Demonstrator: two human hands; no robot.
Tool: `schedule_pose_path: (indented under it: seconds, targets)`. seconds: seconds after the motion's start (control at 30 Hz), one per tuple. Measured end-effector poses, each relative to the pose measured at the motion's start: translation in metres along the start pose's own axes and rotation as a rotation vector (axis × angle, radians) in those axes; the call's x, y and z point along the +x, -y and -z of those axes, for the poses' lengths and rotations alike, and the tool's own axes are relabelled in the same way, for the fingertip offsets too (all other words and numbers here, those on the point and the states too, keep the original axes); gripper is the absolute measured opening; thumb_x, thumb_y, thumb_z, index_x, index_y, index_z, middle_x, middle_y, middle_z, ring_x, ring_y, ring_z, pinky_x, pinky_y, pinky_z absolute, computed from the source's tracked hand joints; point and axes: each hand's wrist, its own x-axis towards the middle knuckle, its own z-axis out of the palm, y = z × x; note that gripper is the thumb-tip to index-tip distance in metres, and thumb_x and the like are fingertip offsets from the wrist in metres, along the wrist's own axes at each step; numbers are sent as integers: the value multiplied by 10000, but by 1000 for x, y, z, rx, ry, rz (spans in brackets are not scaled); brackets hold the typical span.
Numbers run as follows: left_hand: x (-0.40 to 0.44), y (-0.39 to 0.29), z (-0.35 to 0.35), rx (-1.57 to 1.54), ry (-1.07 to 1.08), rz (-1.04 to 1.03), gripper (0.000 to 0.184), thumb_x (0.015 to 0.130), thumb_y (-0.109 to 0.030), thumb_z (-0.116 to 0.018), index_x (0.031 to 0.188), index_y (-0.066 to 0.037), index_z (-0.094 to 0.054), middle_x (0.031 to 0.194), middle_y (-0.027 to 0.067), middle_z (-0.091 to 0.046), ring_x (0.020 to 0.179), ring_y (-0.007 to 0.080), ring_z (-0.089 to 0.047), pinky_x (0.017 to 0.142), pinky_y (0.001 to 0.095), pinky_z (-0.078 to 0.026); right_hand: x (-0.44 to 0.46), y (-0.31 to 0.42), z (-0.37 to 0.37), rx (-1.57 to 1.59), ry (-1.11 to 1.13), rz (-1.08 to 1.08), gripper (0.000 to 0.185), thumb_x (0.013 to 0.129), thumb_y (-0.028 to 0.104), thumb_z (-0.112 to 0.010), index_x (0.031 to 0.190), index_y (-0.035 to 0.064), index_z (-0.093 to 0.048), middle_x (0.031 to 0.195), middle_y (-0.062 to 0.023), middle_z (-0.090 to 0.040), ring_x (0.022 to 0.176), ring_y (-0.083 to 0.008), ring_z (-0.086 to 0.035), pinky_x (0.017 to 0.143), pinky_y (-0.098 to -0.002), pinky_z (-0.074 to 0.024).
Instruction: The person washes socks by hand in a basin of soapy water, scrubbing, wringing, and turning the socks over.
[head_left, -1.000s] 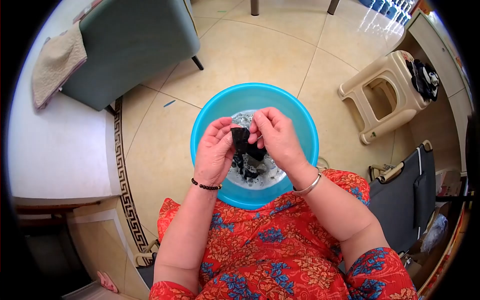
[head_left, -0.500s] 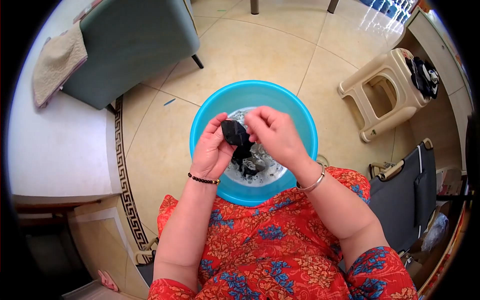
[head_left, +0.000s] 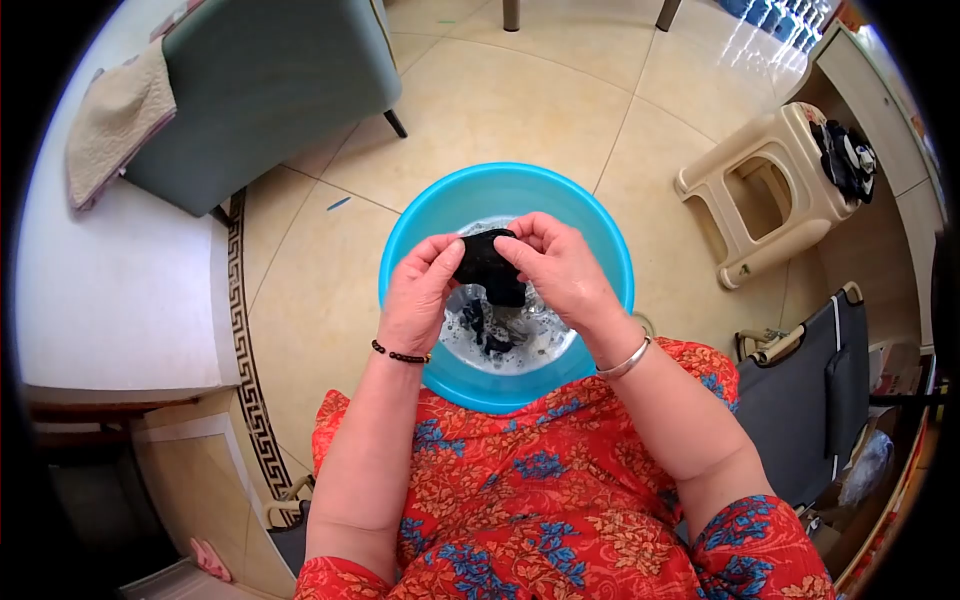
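Observation:
A small black sock (head_left: 488, 268) is stretched between my hands above a round blue basin (head_left: 590, 220). My left hand (head_left: 424, 285) pinches its upper left edge between thumb and fingers. At the upper right edge, my right hand (head_left: 550, 262) grips it the same way. The sock's lower end hangs over the soapy water (head_left: 545, 345). Beneath it, more dark cloth (head_left: 490, 335) lies wet among the suds; its shape is partly hidden.
On the right stands a beige plastic stool (head_left: 735, 240) with dark cloth items (head_left: 848, 160) on top. A grey folding chair (head_left: 800, 390) is at the lower right. A grey-green sofa-like seat (head_left: 280, 90) stands at the upper left. Tiled floor (head_left: 520, 100) surrounds the basin.
My right hand has taken hold of the sock's right edge, where it was beside it before. The sock is now spread wider between both hands.

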Motion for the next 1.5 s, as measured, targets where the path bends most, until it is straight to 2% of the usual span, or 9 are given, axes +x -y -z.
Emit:
schedule_pose_path:
  seconds: [0.33,0.43,0.5,0.77,0.87,0.93,1.1,1.17,1.5]
  targets:
    - [2,-4,-7,-150,64,89,166,927,-184,-524,999,-44,-575,949,16,-609,876,98,-557,789,250,-450,3,-2,1,154,-7,-92,219,901,210,-532,864,13,-620,748,19,-581,629,-37,-484,549,-206,-404]
    - [0,0,-17,-77,56,12,165,912,-190,-556,999,-50,-567,948,5,-591,873,82,-540,785,234,-440,1,-1,-1,51,4,-52,203,890,190,-549,858,4,-621,747,7,-597,653,-44,-510,575,-208,-424]
    - [-7,-6,-26,375,13,-7,181,889,-189,-594,1002,-52,-559,948,-5,-574,865,65,-522,777,216,-432,-3,3,-8,11,-22,70,180,867,170,-581,849,-5,-620,746,-7,-615,670,-54,-535,608,-210,-442]
    - [-5,-4,-22,156,51,47,198,892,-180,-584,1013,-23,-597,927,10,-614,836,64,-559,760,221,-457,0,-1,-1,-29,-60,10,179,840,166,-614,839,-12,-622,729,-14,-618,670,-53,-536,598,-209,-438]
    - [-5,-3,-21,53,63,68,208,902,-167,-563,1035,-11,-602,951,24,-627,854,78,-577,766,226,-465,3,-5,1,95,-71,-53,209,852,195,-597,804,-8,-619,677,-5,-584,621,-53,-510,555,-212,-420]
    - [-6,-4,-17,-18,51,112,193,902,-151,-557,1025,-9,-604,952,28,-630,847,91,-588,765,233,-474,4,0,1,164,-205,-120,262,869,240,-581,749,9,-605,629,4,-542,571,-57,-478,523,-217,-403]
    - [-3,-8,-17,-101,11,135,196,902,-143,-553,1039,-9,-596,953,38,-634,831,110,-602,753,251,-491,-1,14,3,110,-143,-148,337,881,288,-576,689,13,-553,609,-3,-533,551,-67,-476,511,-221,-401]
    - [-3,-6,-18,-129,-5,127,185,924,-189,-520,987,-25,-580,907,50,-623,816,131,-598,763,276,-492,-3,12,2,-49,-76,-32,319,869,260,-591,684,3,-549,612,-8,-539,556,-71,-484,516,-229,-407]
    - [1,2,-11,-282,0,131,203,930,-212,-520,1020,-37,-565,916,35,-609,818,118,-592,734,264,-503,-7,-5,-8,-236,-23,132,171,805,143,-621,780,-26,-605,663,-51,-592,600,-105,-552,565,-262,-445]
